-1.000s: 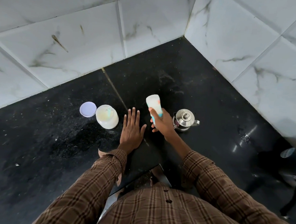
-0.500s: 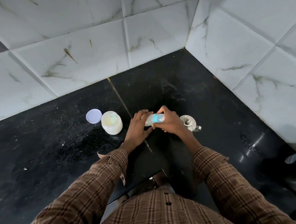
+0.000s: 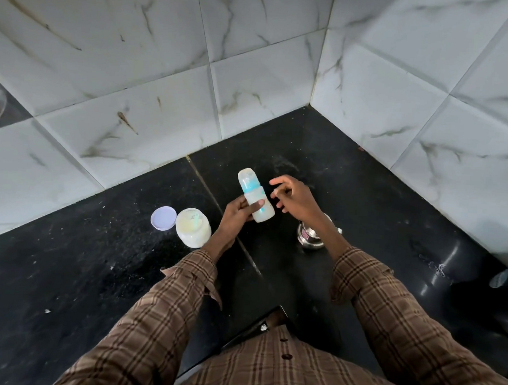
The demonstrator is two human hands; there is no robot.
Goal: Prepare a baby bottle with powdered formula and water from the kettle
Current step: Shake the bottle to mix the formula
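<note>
My left hand [image 3: 235, 218] grips the lower body of the baby bottle [image 3: 254, 196], a whitish bottle with a blue collar and a clear cap, held above the counter with its top tilted away from me. My right hand [image 3: 294, 199] hovers just right of the bottle with fingers spread, holding nothing. The open formula jar [image 3: 193, 227] with pale powder and a scoop inside stands on the black counter to the left. A small steel kettle [image 3: 311, 237] sits under my right wrist, partly hidden by it.
The jar's round lilac lid [image 3: 163, 218] lies flat left of the jar. White marble-look wall tiles [image 3: 254, 73] meet in a corner behind the black counter [image 3: 63, 270]. A dark rounded object [image 3: 506, 285] sits at the right edge.
The bottle passed from my right hand to my left hand and was lifted off the counter. My right hand let go and opened beside it.
</note>
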